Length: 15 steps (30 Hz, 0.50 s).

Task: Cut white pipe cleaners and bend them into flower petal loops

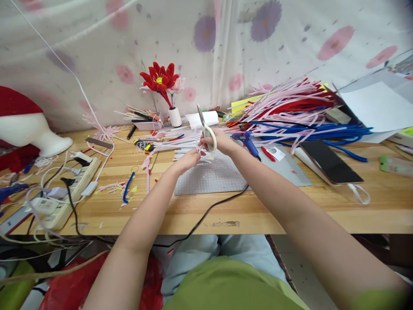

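My right hand (221,141) is closed around scissors (210,138) with cream handles, and their metal blades point up and away from me. Close beside it, my left hand (189,160) pinches a thin pale pipe cleaner (196,138), partly hidden by the fingers. Both hands are above the grey cutting mat (206,178), their fingertips nearly meeting. White pipe cleaners (179,144) lie in a bunch just behind them. To the right of my right hand lies a blue glue gun (250,143), its black cord running to the front of the table.
A red flower (159,79) stands in a white holder (175,117) at the back. Pink, red and blue pipe cleaners (290,112) pile up at the right, behind a phone (332,161). A power strip (74,193) with tangled cables sits left, near a white mannequin head (29,131).
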{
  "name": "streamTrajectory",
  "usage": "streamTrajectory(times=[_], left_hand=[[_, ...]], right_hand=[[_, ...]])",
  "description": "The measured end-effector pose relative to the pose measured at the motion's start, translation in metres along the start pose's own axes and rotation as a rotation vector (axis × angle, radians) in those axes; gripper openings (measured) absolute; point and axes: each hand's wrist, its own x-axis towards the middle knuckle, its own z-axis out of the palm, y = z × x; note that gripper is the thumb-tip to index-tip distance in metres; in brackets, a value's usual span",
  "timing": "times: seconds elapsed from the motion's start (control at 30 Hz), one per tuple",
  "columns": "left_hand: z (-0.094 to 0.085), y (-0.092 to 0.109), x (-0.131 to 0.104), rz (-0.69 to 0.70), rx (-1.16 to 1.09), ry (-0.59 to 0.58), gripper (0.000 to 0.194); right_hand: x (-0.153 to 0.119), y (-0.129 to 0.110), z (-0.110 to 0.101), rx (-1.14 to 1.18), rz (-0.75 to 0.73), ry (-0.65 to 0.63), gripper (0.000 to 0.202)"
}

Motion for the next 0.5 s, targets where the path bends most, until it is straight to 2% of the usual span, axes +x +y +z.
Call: streamTrajectory(times=[0.17,0.3,0.43,0.5], left_hand=[[-0.006,-0.008,-0.006,0.129,0.374,0.056,0.019],[-0.012,-0.014,-0.009,0.157,0.529,0.1,0.019],[-0.01,-0.018,-0.011,0.175,0.498,0.249,0.021],[-0.009,-0.02,-0.01,0.166,0.388,0.266,0.02]], right_hand=[[0.005,0.01,-0.008,0.265,0.012,0.15,0.03],[0.008,0.009,-0.012,0.382,0.047,0.225,0.027],[0.008,0.011,-0.007,0.502,0.071,0.27,0.027],[0.008,0.013,-0.004,0.567,0.083,0.29,0.027]])
